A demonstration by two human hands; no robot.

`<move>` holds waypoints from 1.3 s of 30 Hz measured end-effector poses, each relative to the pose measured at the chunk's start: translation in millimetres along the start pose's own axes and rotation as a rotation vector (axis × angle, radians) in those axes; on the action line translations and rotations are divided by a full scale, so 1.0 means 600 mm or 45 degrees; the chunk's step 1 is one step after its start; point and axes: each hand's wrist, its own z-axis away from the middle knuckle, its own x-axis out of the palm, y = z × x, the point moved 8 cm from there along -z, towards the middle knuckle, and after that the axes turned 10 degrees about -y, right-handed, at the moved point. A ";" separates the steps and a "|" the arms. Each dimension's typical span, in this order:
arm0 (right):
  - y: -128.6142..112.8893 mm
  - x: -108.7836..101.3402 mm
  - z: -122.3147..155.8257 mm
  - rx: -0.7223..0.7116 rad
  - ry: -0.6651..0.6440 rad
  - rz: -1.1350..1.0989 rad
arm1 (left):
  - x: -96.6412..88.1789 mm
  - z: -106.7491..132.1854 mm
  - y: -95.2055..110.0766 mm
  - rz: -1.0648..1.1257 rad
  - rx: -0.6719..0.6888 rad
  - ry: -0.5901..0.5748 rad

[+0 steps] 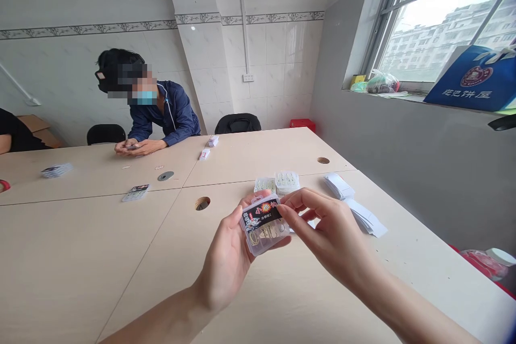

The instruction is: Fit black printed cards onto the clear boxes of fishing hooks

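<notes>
We find a clear plastic box of gold-coloured fish hooks [264, 231] held above the beige table [80, 258], toward the table's right side. Its face carries a black label with a red-and-yellow burst [262, 214], and the hooks show through the clear wall. Our left hand [228, 258] is cupped, palm toward us, its fingers rising behind the box and supporting it. Our right hand [330, 231] is partly closed, its fingertips [288, 207] gripping the box's upper right edge. Just beyond the box lie two small white-and-clear hook packs [286, 183]. Two stacks of white paper slips [350, 204] lie to the right, toward the table's right edge. A round cable hole [202, 203] sits left of the hands. At the far side, a seated co-worker in a navy jacket [161, 118] has both hands [139, 147] together around a small item.
</notes>
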 end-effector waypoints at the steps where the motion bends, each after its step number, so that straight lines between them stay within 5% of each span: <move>1: 0.000 0.000 0.000 -0.007 0.005 0.002 | 0.000 0.000 0.000 0.006 0.002 -0.007; 39: 0.001 0.002 0.001 0.004 -0.028 0.001 | 0.000 0.000 -0.004 0.042 -0.034 -0.044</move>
